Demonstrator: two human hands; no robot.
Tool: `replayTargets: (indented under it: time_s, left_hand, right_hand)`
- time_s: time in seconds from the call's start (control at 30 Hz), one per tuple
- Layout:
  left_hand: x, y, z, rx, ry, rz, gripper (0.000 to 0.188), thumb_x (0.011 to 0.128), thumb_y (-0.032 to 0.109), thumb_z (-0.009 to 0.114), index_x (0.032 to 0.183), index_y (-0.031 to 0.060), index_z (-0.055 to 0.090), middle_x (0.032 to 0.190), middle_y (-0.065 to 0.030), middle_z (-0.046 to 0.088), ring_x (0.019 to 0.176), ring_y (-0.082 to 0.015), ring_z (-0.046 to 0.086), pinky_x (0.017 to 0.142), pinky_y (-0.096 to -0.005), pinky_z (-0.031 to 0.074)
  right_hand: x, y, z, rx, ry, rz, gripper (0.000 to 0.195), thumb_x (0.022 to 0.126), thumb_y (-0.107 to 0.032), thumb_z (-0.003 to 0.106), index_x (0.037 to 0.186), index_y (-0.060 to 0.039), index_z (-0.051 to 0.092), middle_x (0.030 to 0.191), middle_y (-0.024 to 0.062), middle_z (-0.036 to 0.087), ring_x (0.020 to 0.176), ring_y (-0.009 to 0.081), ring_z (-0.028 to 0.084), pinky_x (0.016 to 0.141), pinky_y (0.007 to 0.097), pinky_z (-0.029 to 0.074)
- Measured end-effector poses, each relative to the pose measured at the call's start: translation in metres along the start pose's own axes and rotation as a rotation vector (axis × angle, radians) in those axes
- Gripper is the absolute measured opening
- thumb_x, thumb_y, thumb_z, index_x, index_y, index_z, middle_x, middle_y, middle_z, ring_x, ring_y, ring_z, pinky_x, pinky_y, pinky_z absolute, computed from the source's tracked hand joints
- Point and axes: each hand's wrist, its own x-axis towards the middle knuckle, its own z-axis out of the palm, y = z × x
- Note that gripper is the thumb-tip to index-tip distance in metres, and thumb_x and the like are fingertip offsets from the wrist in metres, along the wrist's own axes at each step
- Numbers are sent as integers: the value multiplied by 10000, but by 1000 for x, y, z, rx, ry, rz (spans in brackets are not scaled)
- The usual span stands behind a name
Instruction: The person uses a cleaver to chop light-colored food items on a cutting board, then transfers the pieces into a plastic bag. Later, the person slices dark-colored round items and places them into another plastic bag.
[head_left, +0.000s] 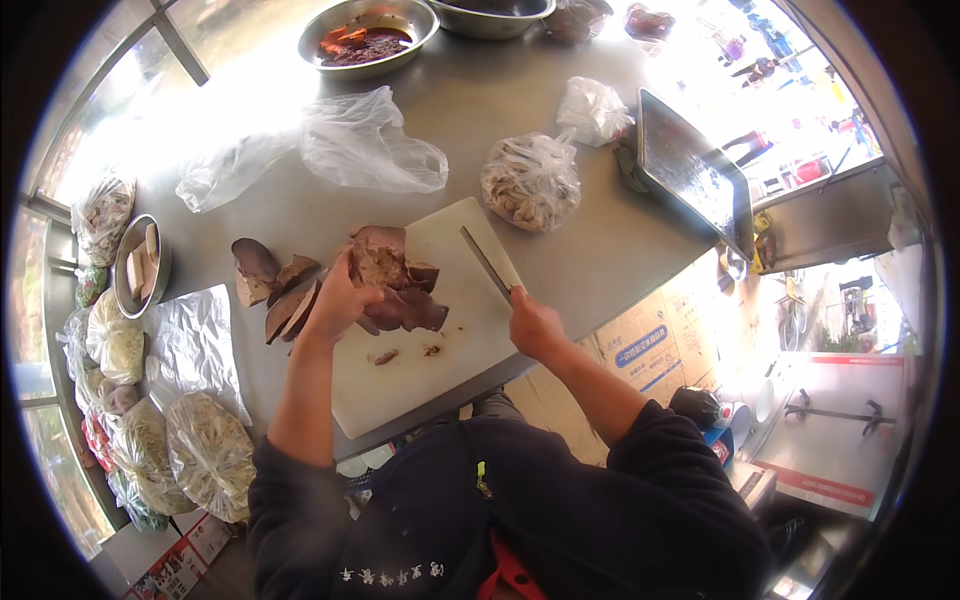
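Note:
A large piece of brown cooked meat (379, 259), which looks like liver, is in the grip of my left hand (335, 298) over the white cutting board (397, 401). Under and beside it lie darker pieces (412, 309) on the board, with small scraps (386, 358) nearer to me. My right hand (536, 326) grips a knife (486, 260) by its handle at the board's right edge. The blade is seen nearly edge-on and stands apart from the meat. More cut pieces (259, 270) are heaped left of the board, partly behind my left hand.
Beyond the board lie a plastic bag (371, 142) and a tied bag of sliced food (531, 181). A metal tray (694, 165) stands at the right edge of the metal table (607, 255). Bowls (367, 67) are at the back; several filled bags (210, 454) line the left.

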Motion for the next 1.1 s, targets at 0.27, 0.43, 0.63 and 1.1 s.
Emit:
replayTargets:
  time_s: [0.27, 0.43, 0.63, 1.1]
  left_hand:
    - [-28, -42, 98, 1621, 327, 549, 626, 841, 153, 586, 1450, 120, 448, 1412, -136, 489, 1176, -348, 535, 935, -492, 444]
    - [-54, -126, 131, 1558, 261, 801, 556, 838, 140, 582, 1393, 140, 544, 1443, -115, 466, 1240, -302, 455, 1021, -519, 341]
    - [-63, -158, 98, 1229, 119, 706, 747, 738, 374, 779, 1412, 170, 531, 1500, -104, 454, 1412, -299, 387, 1130, -539, 274]
    - [-20, -166, 104, 994, 285, 762, 723, 631, 399, 806, 1240, 72, 593, 1320, -183, 548, 1295, -387, 479, 1136, -567, 308]
  right_hand:
    - [-3, 9, 11, -4, 70, -35, 301, 882, -80, 469, 1180, -54, 432, 1078, 237, 644, 851, 508, 630, 726, 597, 496]
    - [-6, 14, 15, 27, 109, -110, 284, 890, -86, 465, 1170, -57, 434, 1071, 247, 641, 855, 511, 623, 730, 602, 489]
    - [-11, 4, -11, 45, -12, -96, 265, 918, -121, 488, 1165, -51, 424, 990, 275, 653, 872, 518, 610, 758, 602, 473]
    - [-42, -54, -42, 57, -333, 137, 303, 910, -94, 496, 1174, -8, 376, 889, 342, 629, 884, 548, 592, 781, 601, 460]
